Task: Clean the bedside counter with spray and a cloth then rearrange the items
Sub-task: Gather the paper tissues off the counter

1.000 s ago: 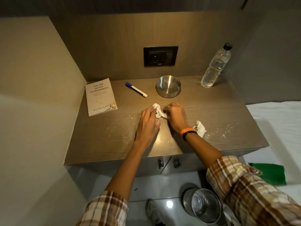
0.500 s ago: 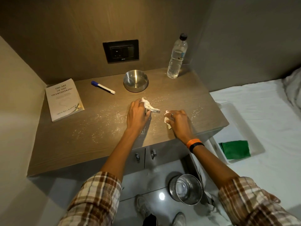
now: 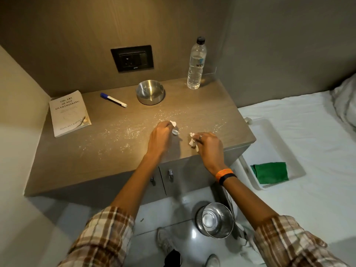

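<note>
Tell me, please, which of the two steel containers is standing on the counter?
The shallow steel bowl, between the marker and the water bottle. The other, a taller steel bin, stands on the floor below the counter.

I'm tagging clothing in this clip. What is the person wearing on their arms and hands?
Both arms have plaid sleeves in brown, cream and rust, pushed up near the elbows: left sleeve, right sleeve. The right wrist carries an orange band beside a black band. The right hand wears a ring. The left hand shows nothing worn.
</note>
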`<state>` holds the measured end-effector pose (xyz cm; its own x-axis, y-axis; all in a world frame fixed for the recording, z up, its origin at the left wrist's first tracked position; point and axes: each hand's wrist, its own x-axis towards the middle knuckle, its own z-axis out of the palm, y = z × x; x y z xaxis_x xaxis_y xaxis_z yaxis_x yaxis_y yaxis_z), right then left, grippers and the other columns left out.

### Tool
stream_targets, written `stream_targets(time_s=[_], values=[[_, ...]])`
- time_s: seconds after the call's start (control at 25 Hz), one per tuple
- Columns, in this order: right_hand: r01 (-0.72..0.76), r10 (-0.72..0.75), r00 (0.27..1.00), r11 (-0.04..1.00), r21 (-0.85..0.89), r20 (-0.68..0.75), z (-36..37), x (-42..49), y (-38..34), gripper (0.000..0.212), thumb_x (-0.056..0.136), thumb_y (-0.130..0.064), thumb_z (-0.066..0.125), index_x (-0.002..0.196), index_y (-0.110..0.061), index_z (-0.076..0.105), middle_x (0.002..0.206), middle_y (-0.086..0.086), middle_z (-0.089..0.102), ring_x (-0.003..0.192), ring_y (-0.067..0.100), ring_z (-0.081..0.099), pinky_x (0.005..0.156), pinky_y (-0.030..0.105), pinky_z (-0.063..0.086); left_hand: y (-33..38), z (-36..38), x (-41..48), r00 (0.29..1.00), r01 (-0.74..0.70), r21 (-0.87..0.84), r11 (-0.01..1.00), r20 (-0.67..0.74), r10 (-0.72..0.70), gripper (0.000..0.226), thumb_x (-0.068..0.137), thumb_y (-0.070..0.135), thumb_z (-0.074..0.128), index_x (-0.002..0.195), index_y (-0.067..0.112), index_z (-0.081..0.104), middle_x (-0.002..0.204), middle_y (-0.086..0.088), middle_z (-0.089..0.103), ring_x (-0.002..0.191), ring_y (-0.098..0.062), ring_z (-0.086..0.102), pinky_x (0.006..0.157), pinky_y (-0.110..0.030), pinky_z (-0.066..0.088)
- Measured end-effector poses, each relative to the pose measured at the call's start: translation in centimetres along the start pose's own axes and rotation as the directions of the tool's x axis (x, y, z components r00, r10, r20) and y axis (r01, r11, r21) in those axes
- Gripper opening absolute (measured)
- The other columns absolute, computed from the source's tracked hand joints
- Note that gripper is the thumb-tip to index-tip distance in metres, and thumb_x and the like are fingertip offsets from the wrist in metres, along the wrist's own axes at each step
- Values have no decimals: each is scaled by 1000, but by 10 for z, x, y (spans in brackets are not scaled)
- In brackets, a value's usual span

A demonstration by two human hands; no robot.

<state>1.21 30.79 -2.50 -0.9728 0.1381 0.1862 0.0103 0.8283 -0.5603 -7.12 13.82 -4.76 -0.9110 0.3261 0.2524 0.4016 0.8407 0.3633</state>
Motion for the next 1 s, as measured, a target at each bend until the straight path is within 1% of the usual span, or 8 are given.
stream_targets(time_s=[0.08, 0.16, 0.28, 0.44, 0.56, 0.68, 0.88, 1.0], values=[[-3, 8, 999, 994, 108, -52, -12, -27, 19, 21, 93, 0, 66, 106, -9, 80, 110, 9, 78, 106, 26, 68, 93, 34, 56, 27, 0, -38, 991, -1, -136, 991, -131, -17, 24, 85, -3, 69, 109, 0, 72, 112, -12, 70, 100, -24, 66, 84, -32, 55], [-8, 24, 997, 982, 189, -79, -17, -64, 45, 21, 92, -2, 68, 106, -13, 79, 109, 4, 78, 104, 19, 68, 93, 20, 51, 62, 13, -85, 977, 9, -287, 958, -201, -69, 20, 82, -8, 67, 98, 1, 74, 104, -9, 71, 90, -15, 64, 82, -21, 49], [-99, 113, 993, 964, 246, -41, -3, -128, 102, 23, 90, -3, 69, 103, -20, 79, 106, -3, 78, 99, 12, 68, 92, 5, 44, 109, 71, -152, 981, 127, -410, 903, -81, -175, 19, 77, -11, 68, 88, 4, 75, 96, -7, 72, 80, -14, 67, 79, -16, 49], [-411, 378, 904, 897, 163, 198, 59, -187, 190, 20, 91, -3, 63, 99, -10, 79, 102, 7, 78, 93, 23, 73, 86, 34, 58, 139, 193, -205, 858, 513, -464, 722, 293, -422, 13, 82, -5, 67, 89, 2, 75, 94, -9, 75, 84, -23, 71, 79, -34, 58], [-526, 507, 789, 849, -45, 346, 130, -225, 270, 21, 93, -4, 58, 100, -3, 77, 101, 16, 78, 94, 31, 72, 83, 34, 56, 141, 310, -240, 708, 698, -361, 618, 475, -522, 20, 79, -6, 63, 89, 4, 77, 93, -11, 78, 89, -28, 72, 85, -37, 56], [-519, 543, 718, 834, -185, 435, 207, -253, 343, 25, 94, -6, 54, 109, -3, 74, 111, 17, 75, 104, 34, 69, 91, 39, 54, 126, 427, -278, 623, 756, -255, 603, 562, -544, 26, 82, -3, 63, 100, 8, 78, 104, -12, 77, 100, -28, 71, 93, -33, 53], [-558, 551, 639, 812, -170, 536, 294, -292, 426, 44, 98, -10, 56, 142, -10, 54, 135, 17, 64, 122, 37, 62, 102, 44, 50, 93, 546, -334, 593, 745, -194, 638, 629, -502, 53, 88, 0, 60, 138, 14, 56, 138, -10, 61, 127, -29, 57, 105, -31, 44], [-468, 508, 669, 855, -223, 543, 307, -311, 441, 57, 99, -14, 55, 153, -14, 39, 160, 16, 37, 132, 38, 55, 100, 45, 52, 84, 550, -354, 709, 616, -224, 755, 574, -408, 65, 86, 6, 63, 148, 9, 42, 153, -13, 43, 142, -30, 41, 115, -38, 37]])
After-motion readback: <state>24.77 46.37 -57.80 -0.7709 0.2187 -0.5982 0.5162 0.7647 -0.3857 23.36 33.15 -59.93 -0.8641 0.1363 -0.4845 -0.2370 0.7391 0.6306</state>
